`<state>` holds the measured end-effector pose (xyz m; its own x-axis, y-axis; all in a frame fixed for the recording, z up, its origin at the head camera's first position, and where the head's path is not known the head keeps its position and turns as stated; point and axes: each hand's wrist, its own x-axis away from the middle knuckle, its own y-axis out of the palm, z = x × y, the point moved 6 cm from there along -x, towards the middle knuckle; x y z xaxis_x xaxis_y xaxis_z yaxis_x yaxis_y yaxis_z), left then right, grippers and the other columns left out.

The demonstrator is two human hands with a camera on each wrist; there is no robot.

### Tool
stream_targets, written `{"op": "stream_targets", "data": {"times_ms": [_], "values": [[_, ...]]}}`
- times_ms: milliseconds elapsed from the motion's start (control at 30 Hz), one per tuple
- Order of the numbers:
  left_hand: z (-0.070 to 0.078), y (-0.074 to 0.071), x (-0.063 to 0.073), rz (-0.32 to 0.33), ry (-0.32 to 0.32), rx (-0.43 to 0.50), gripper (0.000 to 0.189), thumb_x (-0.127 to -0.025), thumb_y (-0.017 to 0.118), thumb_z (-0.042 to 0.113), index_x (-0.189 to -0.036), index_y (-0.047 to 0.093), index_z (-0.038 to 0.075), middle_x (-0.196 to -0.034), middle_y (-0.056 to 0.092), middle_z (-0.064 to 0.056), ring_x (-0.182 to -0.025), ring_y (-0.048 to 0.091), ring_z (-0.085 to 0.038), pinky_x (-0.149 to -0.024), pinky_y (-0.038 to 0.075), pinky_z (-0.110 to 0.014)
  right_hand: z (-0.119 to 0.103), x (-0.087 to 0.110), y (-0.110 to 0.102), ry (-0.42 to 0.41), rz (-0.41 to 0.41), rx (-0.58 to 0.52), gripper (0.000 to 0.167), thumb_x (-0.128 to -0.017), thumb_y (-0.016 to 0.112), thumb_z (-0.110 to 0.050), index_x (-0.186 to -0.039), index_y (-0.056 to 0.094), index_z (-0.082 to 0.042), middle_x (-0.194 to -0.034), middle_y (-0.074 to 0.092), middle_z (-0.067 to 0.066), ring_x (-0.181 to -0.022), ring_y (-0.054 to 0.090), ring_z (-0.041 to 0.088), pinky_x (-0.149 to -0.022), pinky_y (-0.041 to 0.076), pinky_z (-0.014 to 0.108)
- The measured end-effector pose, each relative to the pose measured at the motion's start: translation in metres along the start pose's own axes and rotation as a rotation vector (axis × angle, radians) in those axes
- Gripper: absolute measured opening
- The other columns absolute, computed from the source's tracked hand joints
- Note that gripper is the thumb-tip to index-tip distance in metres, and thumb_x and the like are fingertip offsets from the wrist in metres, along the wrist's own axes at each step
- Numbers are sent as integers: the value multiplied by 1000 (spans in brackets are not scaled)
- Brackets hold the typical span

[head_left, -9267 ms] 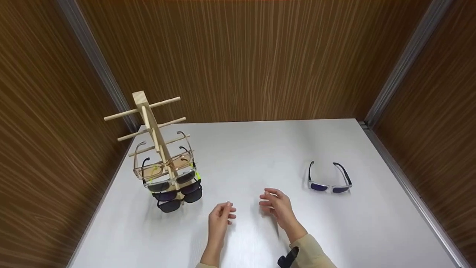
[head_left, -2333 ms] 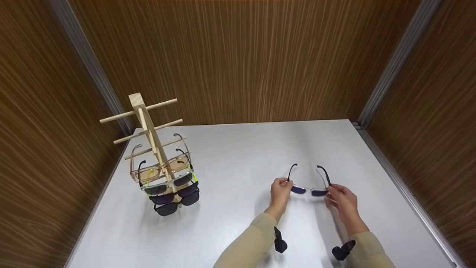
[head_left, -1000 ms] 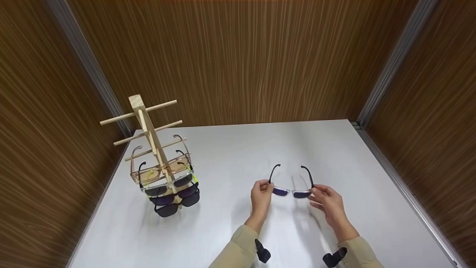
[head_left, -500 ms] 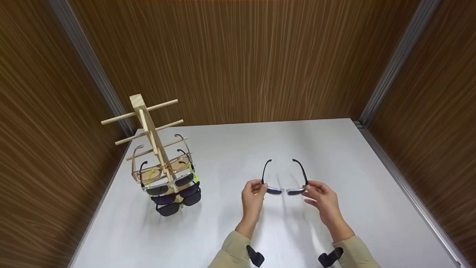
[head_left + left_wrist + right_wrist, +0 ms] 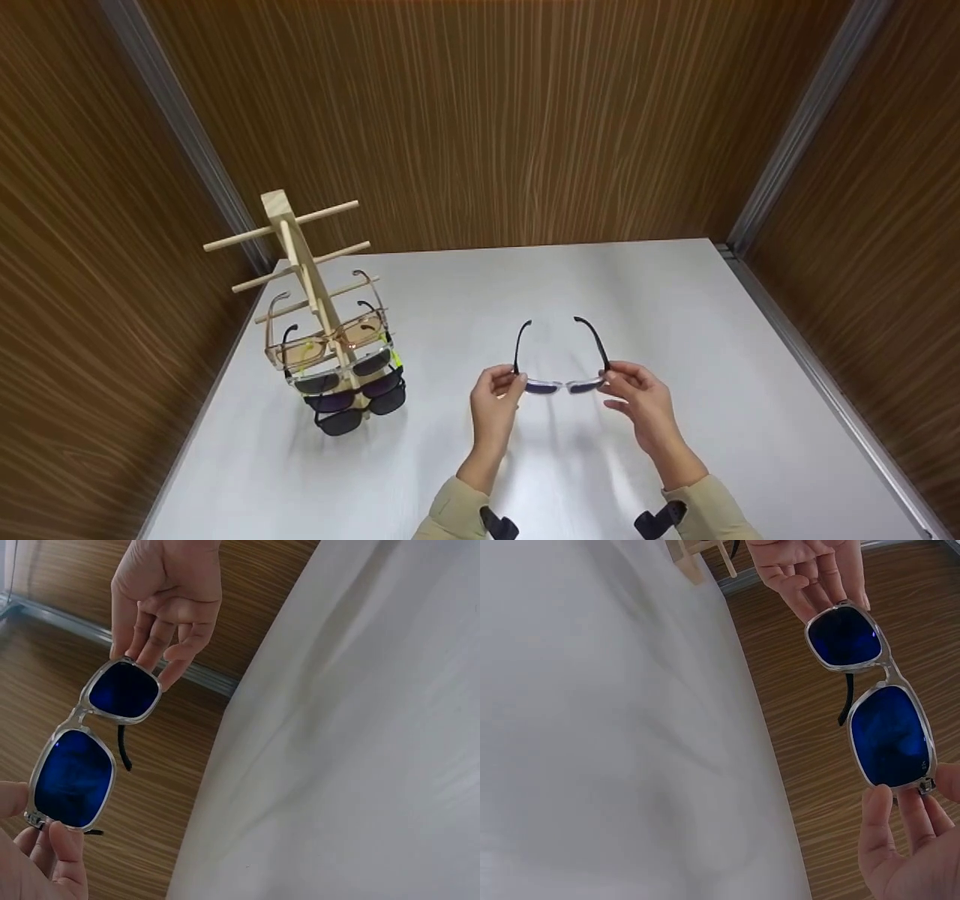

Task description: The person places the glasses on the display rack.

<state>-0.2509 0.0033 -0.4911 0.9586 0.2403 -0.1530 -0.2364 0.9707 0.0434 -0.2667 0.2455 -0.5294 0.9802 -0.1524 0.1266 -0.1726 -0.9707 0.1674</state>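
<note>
A pair of sunglasses (image 5: 541, 388) with a clear frame, dark blue lenses and black temples is held up above the white table, temples unfolded and pointing away from me. My left hand (image 5: 495, 405) pinches its left corner near the hinge. At the opposite corner, my right hand (image 5: 642, 405) pinches the frame between thumb and fingers. Both lenses of the sunglasses (image 5: 75, 778) show blue in the left wrist view, with a hand at each end. The right wrist view has the same sunglasses (image 5: 889, 736) from the other side.
On the left stands a wooden eyewear rack (image 5: 300, 247) with crossbars. Amber-tinted glasses (image 5: 306, 349) and several dark sunglasses (image 5: 339, 422) hang on its lower part; its two upper bars carry nothing. Wood-grain panels (image 5: 480, 127) enclose the white table (image 5: 465, 300) at back and sides.
Both hands reached the sunglasses at the right of the table and gripped them. Since then the sunglasses have come up off the table and moved left, towards the rack.
</note>
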Motion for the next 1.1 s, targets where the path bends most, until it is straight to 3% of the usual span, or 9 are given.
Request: {"op": "stream_targets", "data": {"times_ms": [600, 833, 1100], "values": [[21, -28, 6, -21, 56, 50, 26, -82, 70, 6, -104, 60, -5, -98, 62, -17, -83, 59, -30, -55, 48, -23, -14, 4, 26, -18, -71, -86, 37, -85, 68, -8, -116, 53, 5, -99, 66, 10, -84, 65, 23, -66, 53, 32], [3, -39, -4, -26, 81, 22, 32, -80, 74, 21, -105, 61, 6, -99, 63, -6, -81, 59, -22, -54, 49, -25, -23, 6, 39, -29, -111, -124, 33, -86, 66, -7, -113, 55, 5, -99, 66, 12, -86, 65, 25, -64, 53, 32], [17, -53, 1, -27, 81, -25, 34, -80, 74, 15, -109, 60, 4, -101, 63, -6, -82, 59, -21, -59, 48, -24, -25, 9, 52, -17, -163, -150, 32, -85, 66, -6, -113, 55, 5, -101, 65, 14, -87, 65, 27, -64, 53, 32]]}}
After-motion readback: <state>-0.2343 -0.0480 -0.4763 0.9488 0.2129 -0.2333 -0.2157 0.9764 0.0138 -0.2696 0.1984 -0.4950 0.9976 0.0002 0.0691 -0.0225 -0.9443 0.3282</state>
